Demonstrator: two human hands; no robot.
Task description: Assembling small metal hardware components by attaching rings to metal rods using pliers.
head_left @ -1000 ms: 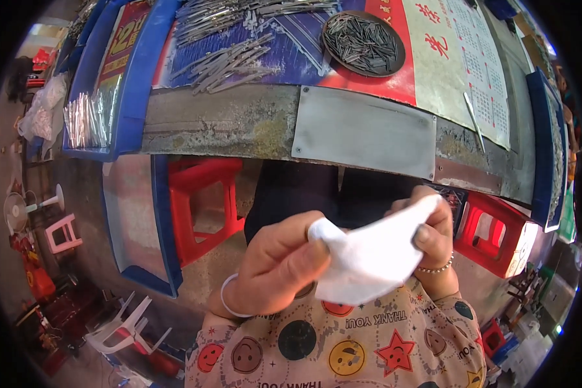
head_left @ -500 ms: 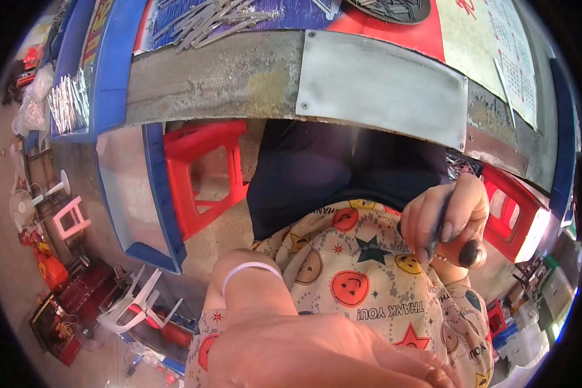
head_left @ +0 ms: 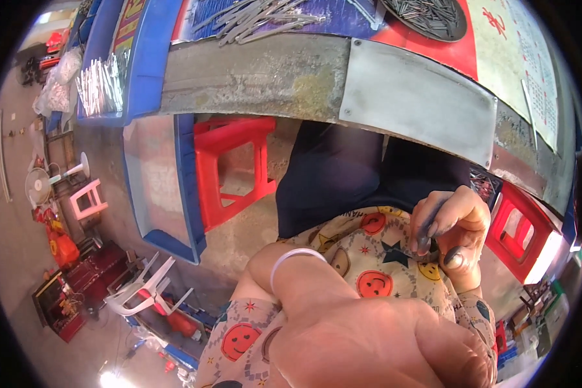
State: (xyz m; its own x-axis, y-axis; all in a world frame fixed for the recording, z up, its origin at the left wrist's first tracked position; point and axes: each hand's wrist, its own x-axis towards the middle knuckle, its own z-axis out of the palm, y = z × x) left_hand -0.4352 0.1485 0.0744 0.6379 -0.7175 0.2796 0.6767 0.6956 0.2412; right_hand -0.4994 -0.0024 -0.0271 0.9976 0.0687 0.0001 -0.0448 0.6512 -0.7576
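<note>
My left hand (head_left: pixel 368 343) is large and close in the lower middle, below a wrist with a pale band (head_left: pixel 297 255). Its back faces up, and its fingertips are hidden or lost at the lower edge. Over my lap on the right is my right hand (head_left: pixel 452 226), its fingers curled in toward the thumb. Dark stains cover the thumb and fingertips. Something small and dark shows by the fingertips, too hidden to name. Beneath both hands lies a patterned apron or garment (head_left: pixel 349 242) with smiley faces and stars.
Ahead runs a worn workbench edge (head_left: pixel 252 77) with a metal plate (head_left: pixel 420 97). Thin metal strips (head_left: pixel 258 19) and a round dish (head_left: pixel 462 29) of small dark pieces lie on it. A blue bin (head_left: pixel 145 71) stands left. Red stools (head_left: pixel 207 174) are on either side.
The view has shifted, so the bench and stools appear farther right. My left hand has moved right and shows more of its back. My right hand has turned slightly, with its fingers still curled.
</note>
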